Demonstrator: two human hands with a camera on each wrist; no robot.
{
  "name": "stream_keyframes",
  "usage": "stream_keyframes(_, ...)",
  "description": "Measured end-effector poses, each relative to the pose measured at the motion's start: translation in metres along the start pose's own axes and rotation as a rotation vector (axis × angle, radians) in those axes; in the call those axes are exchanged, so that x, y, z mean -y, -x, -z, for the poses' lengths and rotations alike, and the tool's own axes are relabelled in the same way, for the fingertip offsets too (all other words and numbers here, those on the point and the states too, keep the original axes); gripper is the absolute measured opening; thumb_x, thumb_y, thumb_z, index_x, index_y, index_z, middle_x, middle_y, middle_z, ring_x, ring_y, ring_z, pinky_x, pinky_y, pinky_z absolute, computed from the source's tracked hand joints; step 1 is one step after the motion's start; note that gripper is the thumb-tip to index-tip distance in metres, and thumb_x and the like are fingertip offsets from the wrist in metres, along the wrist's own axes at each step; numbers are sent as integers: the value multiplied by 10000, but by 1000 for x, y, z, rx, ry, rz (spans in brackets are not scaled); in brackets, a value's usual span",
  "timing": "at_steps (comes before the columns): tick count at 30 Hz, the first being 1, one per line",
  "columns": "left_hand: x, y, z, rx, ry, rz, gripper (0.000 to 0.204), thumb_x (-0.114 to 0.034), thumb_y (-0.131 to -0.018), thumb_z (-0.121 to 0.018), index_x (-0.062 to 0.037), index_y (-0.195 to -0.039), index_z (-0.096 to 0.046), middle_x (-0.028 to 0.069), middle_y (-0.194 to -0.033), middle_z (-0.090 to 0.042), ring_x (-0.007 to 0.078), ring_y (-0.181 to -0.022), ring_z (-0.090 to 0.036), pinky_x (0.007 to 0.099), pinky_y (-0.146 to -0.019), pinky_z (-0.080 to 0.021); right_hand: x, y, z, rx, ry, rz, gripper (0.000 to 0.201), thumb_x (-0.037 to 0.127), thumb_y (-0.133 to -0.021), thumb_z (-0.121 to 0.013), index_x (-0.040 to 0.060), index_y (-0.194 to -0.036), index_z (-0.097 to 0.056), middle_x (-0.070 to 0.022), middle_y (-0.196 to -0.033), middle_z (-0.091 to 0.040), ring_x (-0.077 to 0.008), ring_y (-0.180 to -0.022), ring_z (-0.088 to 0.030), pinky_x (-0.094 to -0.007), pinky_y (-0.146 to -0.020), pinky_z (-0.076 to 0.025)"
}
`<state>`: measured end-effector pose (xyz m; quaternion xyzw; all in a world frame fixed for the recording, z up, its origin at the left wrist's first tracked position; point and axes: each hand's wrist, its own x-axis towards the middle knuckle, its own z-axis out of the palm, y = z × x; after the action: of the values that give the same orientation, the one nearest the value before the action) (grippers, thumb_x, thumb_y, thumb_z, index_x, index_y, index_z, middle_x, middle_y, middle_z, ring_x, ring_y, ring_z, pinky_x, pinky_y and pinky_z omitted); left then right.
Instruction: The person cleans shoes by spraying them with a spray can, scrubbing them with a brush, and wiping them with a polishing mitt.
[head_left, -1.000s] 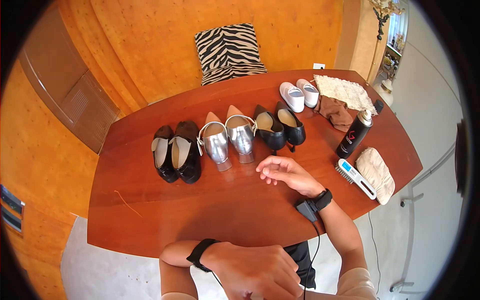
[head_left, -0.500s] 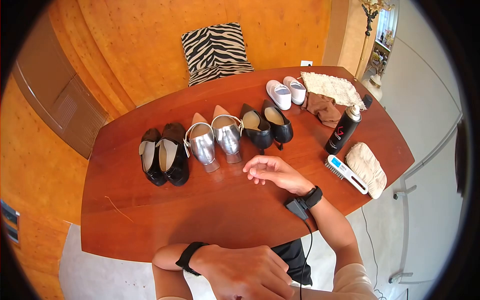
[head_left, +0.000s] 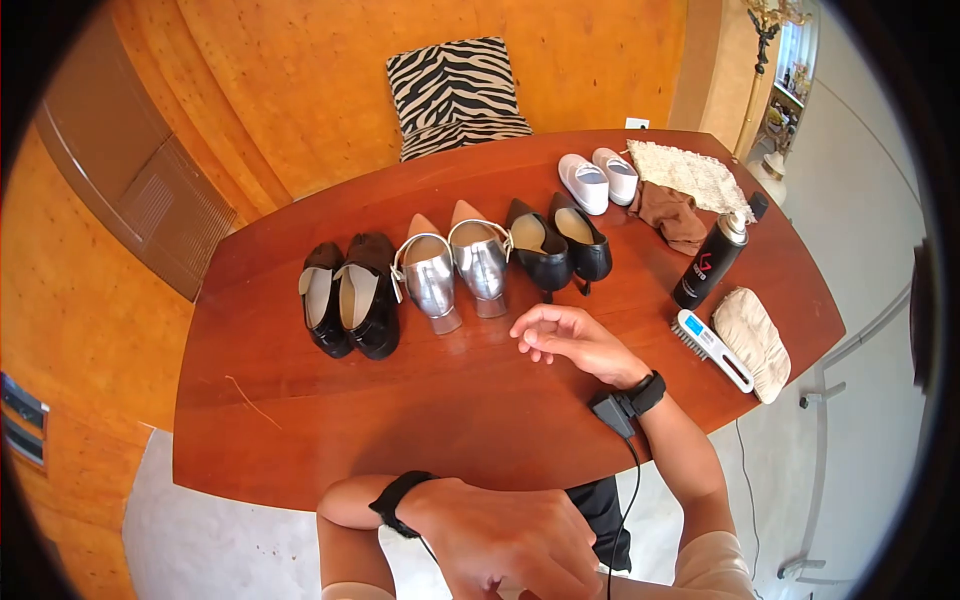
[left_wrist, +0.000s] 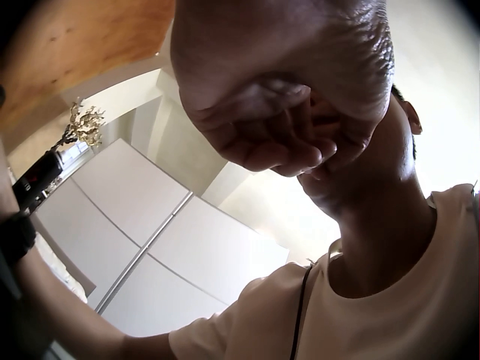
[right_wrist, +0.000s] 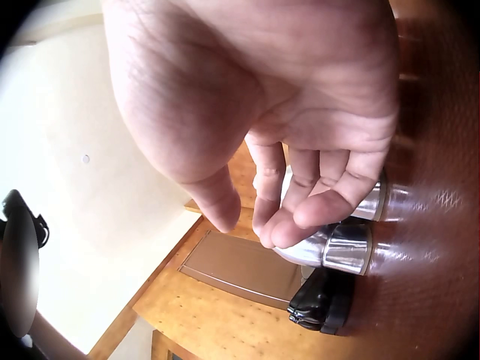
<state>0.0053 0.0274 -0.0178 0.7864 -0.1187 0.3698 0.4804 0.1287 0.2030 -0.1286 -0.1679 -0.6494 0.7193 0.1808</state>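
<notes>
My right hand [head_left: 580, 345] rests by its edge on the wooden table, just in front of the silver shoes [head_left: 430, 285], with fingers loosely bent and nothing in them. The right wrist view shows the bent fingers [right_wrist: 300, 202] apart from the thumb, a silver heel [right_wrist: 349, 249] behind them. Close to my body, at the bottom of the head view, is my left hand [head_left: 510, 535], back up. Its fingers [left_wrist: 277, 142] curl loosely in the left wrist view, around nothing visible. Black flats [head_left: 370, 310] stand left of the silver pair, black heels [head_left: 580, 250] to its right.
White shoes [head_left: 597, 182], a cream cloth [head_left: 690, 178] and a brown cloth [head_left: 668, 215] lie at the back right. A black spray can [head_left: 710, 262], a white brush [head_left: 712, 350] and a beige pad [head_left: 755, 345] are near the table's right side. A zebra-patterned chair [head_left: 455, 90] stands behind.
The head view has swung left and back again, shifting everything in it. Both hands keep nearly the same pose, and the shoes stay in place on the table.
</notes>
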Motion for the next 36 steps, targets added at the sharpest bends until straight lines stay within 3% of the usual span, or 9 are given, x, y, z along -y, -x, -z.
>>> stream_keyframes(6,17,6,-16,-87,335,-26,248,-219,-897,-807,1,-949,-704,55,-716,-617,225,-593,-588,346,-522,-423,3,0,-2,-7,-10,-11,224,270,-1040,-654,80,-1157,-674,27,-968,-662,-58,-859,-595,-231,-764,-468)
stream_keyframes(16,17,8,-16,-64,368,5,279,-239,-877,-843,-5,-931,-701,36,-665,-560,209,-554,-534,340,-508,-399,0,0,-3,-8,19,-12,245,287,-1039,-656,86,-1176,-684,37,-967,-668,-53,-860,-598,-225,-745,-470)
stream_keyframes(18,18,12,-14,20,270,29,118,-104,-878,-667,-48,-803,-596,30,-671,-500,246,-563,-506,336,-504,-389,-1,-1,-2,-6,20,-13,244,287,-1040,-655,86,-1176,-684,35,-968,-668,-54,-862,-600,-226,-745,-472)
stream_keyframes(19,17,10,-15,21,271,28,118,-104,-878,-667,-48,-803,-596,30,-671,-500,246,-563,-506,336,-504,-389,-1,-1,-2,-4,21,-12,242,286,-1040,-654,87,-1175,-685,34,-970,-669,-55,-863,-601,-227,-745,-473)
stream_keyframes(21,17,5,-18,-83,366,-3,282,-249,-877,-844,-9,-920,-701,31,-655,-552,205,-548,-528,339,-505,-394,1,0,-3,-8,19,-19,233,276,-1042,-650,82,-1168,-677,28,-969,-665,-58,-860,-600,-232,-755,-473)
stream_keyframes(36,19,6,-15,-77,330,-24,212,-184,-894,-806,-3,-923,-699,30,-654,-546,213,-557,-537,340,-501,-395,0,0,-3,2,10,-19,227,266,-1041,-651,75,-1163,-672,19,-973,-671,-62,-863,-608,-238,-768,-480)
